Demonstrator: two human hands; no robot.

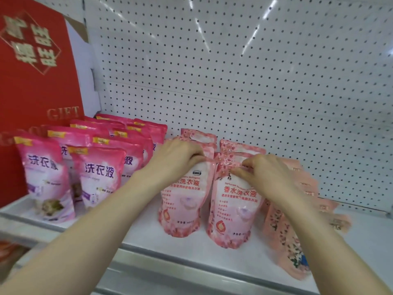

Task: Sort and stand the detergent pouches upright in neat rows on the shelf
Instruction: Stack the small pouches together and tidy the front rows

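Both hands are up on the white shelf point(148, 235), the left hand point(178, 158) pinching the top of one upright pale pink pouch point(182, 201), the right hand point(261, 173) gripping its neighbour point(234, 209)

Left hand point(178, 160): palm down, fingers curled, pinching top of left pouch point(182, 199).
Right hand point(265, 173): palm down, fingertips pinching top of right pouch point(236, 205).
Forearms: bare, extended forward, converging; hands near, apart.
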